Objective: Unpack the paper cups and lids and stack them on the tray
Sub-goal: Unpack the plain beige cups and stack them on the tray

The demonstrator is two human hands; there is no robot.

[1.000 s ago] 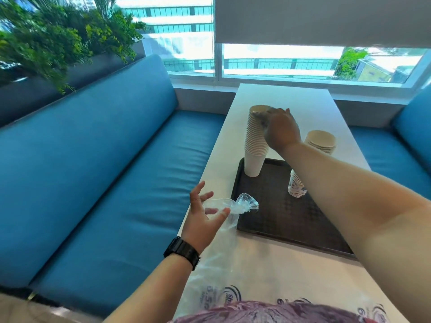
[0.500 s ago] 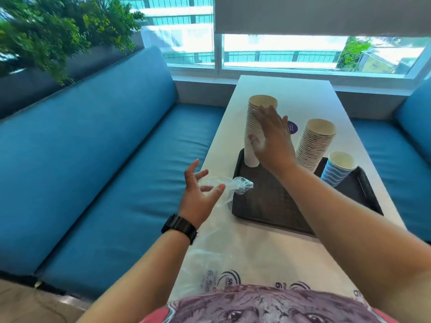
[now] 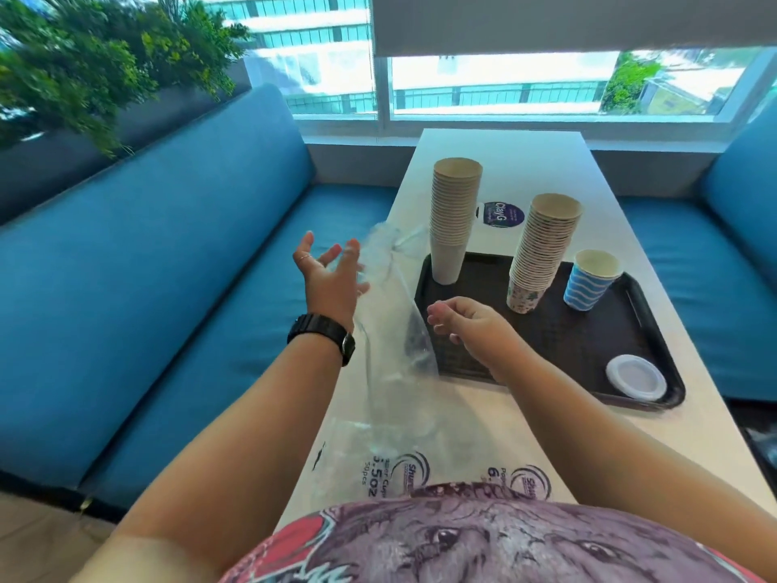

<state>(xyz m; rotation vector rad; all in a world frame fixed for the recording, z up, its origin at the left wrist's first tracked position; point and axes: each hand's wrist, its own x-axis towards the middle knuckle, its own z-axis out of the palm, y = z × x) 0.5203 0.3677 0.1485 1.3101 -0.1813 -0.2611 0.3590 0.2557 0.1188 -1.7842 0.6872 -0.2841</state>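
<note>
At the far left, a planter of green foliage (image 3: 105,65) sits behind a blue upholstered sofa (image 3: 159,296) that runs along the bench's left side.

Left hand (image 3: 332,279), black watch (image 3: 326,332) on the wrist, is raised over the bench's left edge. Fingers (image 3: 303,246) splayed and straight, gripping nothing firmly; the clear plastic sleeve (image 3: 389,313) lies against the fingertips and thumb and drapes down toward the person. Whether the thumb pinches the film I cannot tell, as the plastic blurs it. The sleeve's printed end lies flat on the bench near the person's shirt (image 3: 483,540).

Right hand (image 3: 466,321) hovers above the near-left corner of the dark tray (image 3: 588,355); fingers loosely curled, holding nothing, just right of the sleeve and not clearly touching it.

On the tray, counted:
- one tall stack of plain white cups (image 3: 456,220), far-left corner, upright
- one shorter stack of patterned cups (image 3: 542,254), mid-tray, leaning slightly
- one single blue wavy-striped cup (image 3: 590,279), right of the second stack
- one white lid (image 3: 635,376), near-right corner, lying flat

A round purple sticker (image 3: 502,213) lies on the bench beyond the tray, between the two stacks.

Surface: a long white bench (image 3: 504,418) running to a window (image 3: 504,86) with a half-lowered blind. A second blue sofa (image 3: 714,267) flanks the right.
</note>
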